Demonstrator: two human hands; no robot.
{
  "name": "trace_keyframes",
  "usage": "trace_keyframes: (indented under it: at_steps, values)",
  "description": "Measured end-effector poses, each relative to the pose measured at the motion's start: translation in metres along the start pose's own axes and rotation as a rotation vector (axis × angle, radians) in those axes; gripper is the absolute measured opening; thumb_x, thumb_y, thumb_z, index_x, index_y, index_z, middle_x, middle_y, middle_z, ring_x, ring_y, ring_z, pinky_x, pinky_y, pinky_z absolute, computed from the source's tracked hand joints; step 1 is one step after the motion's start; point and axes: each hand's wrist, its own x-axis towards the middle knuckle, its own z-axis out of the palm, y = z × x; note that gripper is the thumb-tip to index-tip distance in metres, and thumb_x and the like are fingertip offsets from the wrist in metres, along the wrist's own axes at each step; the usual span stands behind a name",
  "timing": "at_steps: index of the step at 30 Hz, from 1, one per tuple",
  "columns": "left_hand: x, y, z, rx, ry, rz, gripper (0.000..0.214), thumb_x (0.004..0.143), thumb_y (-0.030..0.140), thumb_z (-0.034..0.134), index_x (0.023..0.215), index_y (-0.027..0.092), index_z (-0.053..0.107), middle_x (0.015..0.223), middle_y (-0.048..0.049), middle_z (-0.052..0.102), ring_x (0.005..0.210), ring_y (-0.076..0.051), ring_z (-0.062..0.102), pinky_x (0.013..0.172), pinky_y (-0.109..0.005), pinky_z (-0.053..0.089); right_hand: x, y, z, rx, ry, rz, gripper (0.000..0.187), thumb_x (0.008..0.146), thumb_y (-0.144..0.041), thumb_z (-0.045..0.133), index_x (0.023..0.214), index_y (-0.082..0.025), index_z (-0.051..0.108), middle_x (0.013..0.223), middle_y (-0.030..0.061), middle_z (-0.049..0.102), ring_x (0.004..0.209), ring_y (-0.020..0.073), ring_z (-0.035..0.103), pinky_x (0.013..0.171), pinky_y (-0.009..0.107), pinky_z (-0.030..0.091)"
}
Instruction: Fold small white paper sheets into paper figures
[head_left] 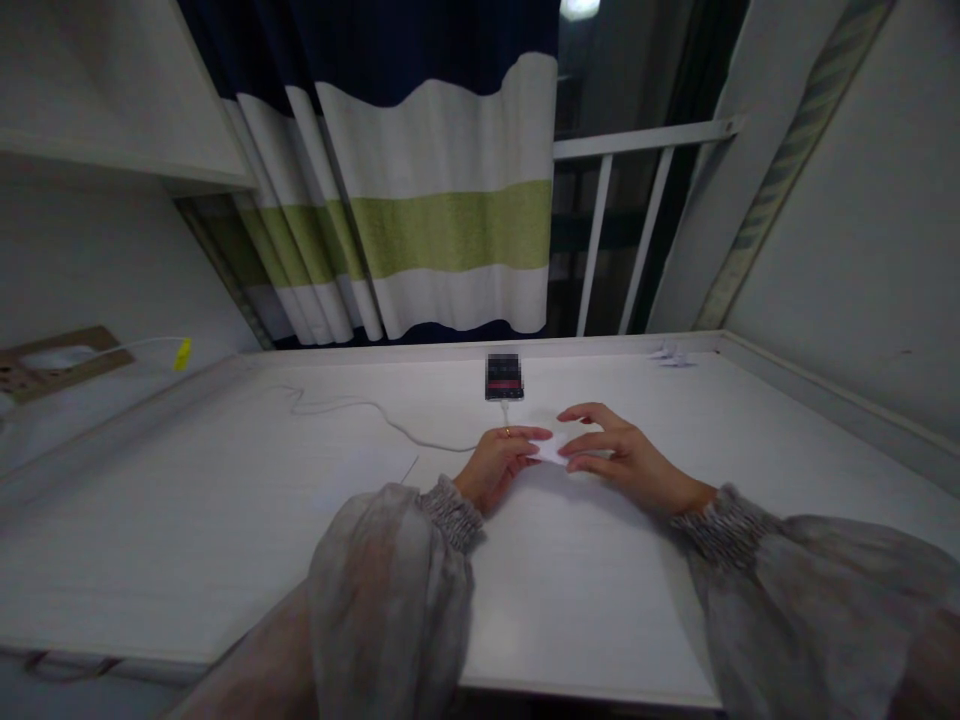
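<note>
A small folded piece of white paper [550,450] is held just above the white desk [585,600]. My left hand [499,465], with a ring on one finger, is closed and pinches the paper's left end. At the paper's right end, my right hand [622,460] has its thumb and a finger closed on the edge, with another finger raised clear. Just beyond the hands lies a phone [503,377] with its screen lit and blurred. The right part of the paper is partly covered by fingertips.
A white cable [360,402] runs across the desk toward the phone. Several small folded white paper pieces [671,357] lie at the back right. A pale sheet [352,480] and a thin dark stick-like thing [409,469] are near my left sleeve. A power socket [64,360] is at the left wall.
</note>
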Motion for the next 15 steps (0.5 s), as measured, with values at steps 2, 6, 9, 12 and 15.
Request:
trace_keyframes:
  at_steps: [2,6,9,12,15]
  values:
    - [0.000,-0.001,-0.001,0.017,-0.004,-0.028,0.018,0.052,0.004,0.058,0.068,0.007,0.066,0.069,-0.0076,0.064,0.065,-0.014,0.058,0.064,-0.026,0.044,0.001,-0.002,-0.003,-0.082,-0.088,-0.100,0.010,0.073,-0.029,0.062,0.081,-0.028,0.070,0.100,0.0053,0.061,0.100,0.0220,0.051,0.089,0.042,0.037]
    - [0.000,-0.003,-0.004,0.072,-0.050,-0.076,0.018,0.054,0.004,0.056,0.067,0.006,0.067,0.069,-0.0079,0.064,0.066,-0.014,0.057,0.065,-0.026,0.044,0.002,-0.009,-0.006,-0.119,-0.241,-0.177,0.017,0.080,-0.027,0.054,0.087,-0.025,0.069,0.086,0.0067,0.067,0.083,0.0192,0.058,0.077,0.037,0.044]
    - [0.001,-0.005,-0.007,0.120,-0.090,-0.087,0.018,0.054,0.005,0.055,0.067,0.006,0.067,0.068,-0.0081,0.063,0.067,-0.014,0.057,0.065,-0.026,0.043,0.001,-0.013,-0.006,-0.104,-0.267,-0.157,0.020,0.081,-0.026,0.051,0.090,-0.024,0.069,0.087,0.0077,0.066,0.080,0.0189,0.059,0.073,0.034,0.046]
    - [0.001,-0.005,-0.009,0.151,-0.143,-0.115,0.020,0.053,0.006,0.054,0.067,0.007,0.068,0.066,-0.0078,0.064,0.065,-0.014,0.057,0.064,-0.027,0.043,0.000,-0.016,-0.006,-0.058,-0.300,-0.166,0.021,0.082,-0.024,0.049,0.090,-0.023,0.069,0.088,0.0082,0.065,0.080,0.0185,0.059,0.071,0.032,0.047]
    - [0.002,-0.005,-0.010,0.178,-0.185,-0.151,0.020,0.052,0.006,0.053,0.066,0.007,0.068,0.063,-0.0073,0.064,0.062,-0.014,0.057,0.063,-0.026,0.043,0.000,-0.017,-0.006,-0.050,-0.336,-0.197,0.025,0.084,-0.021,0.044,0.092,-0.024,0.068,0.088,0.0078,0.065,0.080,0.0173,0.059,0.071,0.030,0.047]
